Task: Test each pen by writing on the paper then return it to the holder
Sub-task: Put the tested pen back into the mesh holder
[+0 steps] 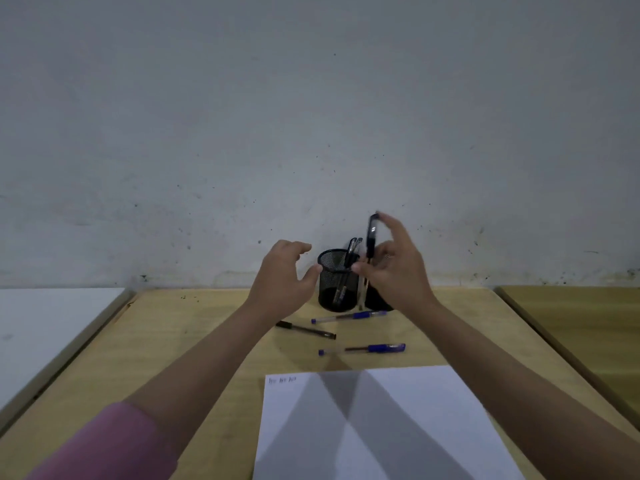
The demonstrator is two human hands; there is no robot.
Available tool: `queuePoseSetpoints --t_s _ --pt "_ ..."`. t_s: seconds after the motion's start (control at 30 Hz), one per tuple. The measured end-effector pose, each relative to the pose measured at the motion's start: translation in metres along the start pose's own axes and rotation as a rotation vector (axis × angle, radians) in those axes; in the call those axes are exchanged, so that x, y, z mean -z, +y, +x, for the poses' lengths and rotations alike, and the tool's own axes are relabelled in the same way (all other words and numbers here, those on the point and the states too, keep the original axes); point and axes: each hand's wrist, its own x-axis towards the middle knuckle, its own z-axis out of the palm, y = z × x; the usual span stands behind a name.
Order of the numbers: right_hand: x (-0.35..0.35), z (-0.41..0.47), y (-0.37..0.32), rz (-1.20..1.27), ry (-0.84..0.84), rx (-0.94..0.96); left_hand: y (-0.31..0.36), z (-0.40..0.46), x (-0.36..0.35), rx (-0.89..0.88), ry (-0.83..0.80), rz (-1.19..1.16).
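Three loose pens [358, 315] between holder [337, 280] and paper [415, 427].

This looks like a plain study or office room. A wooden desk [207, 341] stands against a bare grey wall [311, 116] with small dark marks on it. Between the fingers of both hands is a black mesh holder [334, 289] with pens in it. Three more pens [349, 316] lie on the desk just below the fingers. Closer in is a white paper [398, 427] with a little writing. A white table [41, 323] stands beside the desk.
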Motion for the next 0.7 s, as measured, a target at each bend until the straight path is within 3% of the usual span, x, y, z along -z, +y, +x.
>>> queuePoseSetpoints --t_s 0.17,0.33,0.7 --pt "0.006 0.058 0.016 0.022 0.153 0.011 -0.024 0.027 -0.048 0.089 -0.110 0.051" --pt "-0.005 0.087 0.039 -0.080 0.191 -0.025 -0.037 0.043 -0.079 0.116 -0.033 0.067" --pt "-0.035 0.088 0.092 -0.418 -0.003 -0.114 -0.048 0.046 -0.094 0.138 0.034 -0.027"
